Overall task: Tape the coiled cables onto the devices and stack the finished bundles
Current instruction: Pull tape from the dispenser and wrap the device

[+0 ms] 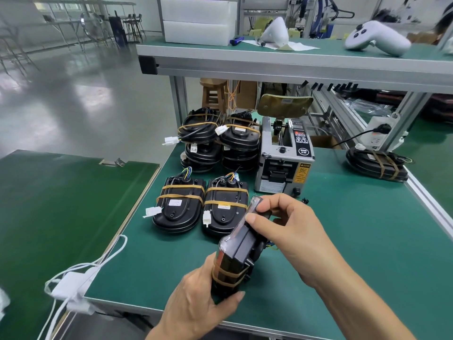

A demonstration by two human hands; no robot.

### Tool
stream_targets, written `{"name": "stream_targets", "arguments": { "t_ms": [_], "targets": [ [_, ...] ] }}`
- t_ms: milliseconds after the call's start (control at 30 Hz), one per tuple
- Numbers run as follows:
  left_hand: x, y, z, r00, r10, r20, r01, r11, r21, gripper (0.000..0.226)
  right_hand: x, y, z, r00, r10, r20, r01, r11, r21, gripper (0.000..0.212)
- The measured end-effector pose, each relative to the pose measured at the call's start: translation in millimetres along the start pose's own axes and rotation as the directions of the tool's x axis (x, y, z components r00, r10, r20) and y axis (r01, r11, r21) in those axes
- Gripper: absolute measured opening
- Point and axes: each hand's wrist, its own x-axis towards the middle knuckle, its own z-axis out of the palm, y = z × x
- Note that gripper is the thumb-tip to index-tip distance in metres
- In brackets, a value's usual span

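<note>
Nearest the viewer, the left hand (196, 300) grips the lower end of a black device (239, 251), thumb curled under its base and fingers wrapped behind it. The device is held tilted on edge above the green bench (343, 241), its near end already bound by brown tape bands (228, 273). The right hand (291, 229) reaches in from the right and pinches the upper end of the device, thumb pressed on the clear face and forefinger curled over the top corner (the other fingers are hidden behind the device).

Just beyond, two finished bundles lie flat side by side on the bench: the left bundle (179, 204) and the right bundle (225, 207), each crossed by two tape bands, each with a white connector (153, 211) at its left edge and coloured wires at its far end.

Behind them stand two stacks of bundles, the left stack (201, 143) and the right stack (240, 143), touching each other, with coiled black cable taped on top. Just right of the stacks stands the tape dispenser (284, 158).

Well apart, at the bench's far right edge, lies another taped bundle (377, 165), near a wall socket (378, 133) with a plug in it.

Above, on the shelf (269, 57), rest a white controller (377, 38) and white boxes (198, 20).

At the near left corner a white cord (81, 278) hangs over the bench edge.
</note>
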Motion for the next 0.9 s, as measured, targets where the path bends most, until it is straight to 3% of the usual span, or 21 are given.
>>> {"name": "stream_targets", "arguments": {
  "t_ms": [367,500,633,767,900],
  "targets": [
    [-3.0,-0.4,-1.0,0.999,-0.048,-0.012,0.048,0.999,-0.016,0.069,-5.7,2.7,3.0,0.999,-0.022,0.024,0.023,0.999,-0.049,0.039],
    [-2.4,0.3,-1.3,0.998,-0.067,0.007,0.067,0.997,-0.041,0.070,-6.3,1.0,3.2,0.999,0.005,0.053,-0.006,1.000,0.021,0.039],
    [-1.5,2.5,-1.3,0.998,-0.063,0.005,0.063,0.998,-0.020,0.072,-0.3,0.8,2.7,0.998,0.061,0.029,-0.066,0.969,0.238,0.016],
    [-1.4,1.7,-1.2,0.997,-0.070,0.014,0.070,0.997,-0.029,0.073,-0.1,6.3,7.0,0.998,0.047,0.036,-0.053,0.974,0.219,0.041],
    [-2.1,1.0,-1.1,0.998,-0.063,0.011,0.064,0.997,-0.036,0.068,-3.3,8.4,9.0,0.997,0.017,0.079,-0.023,0.997,0.079,0.046]
  ]
}}
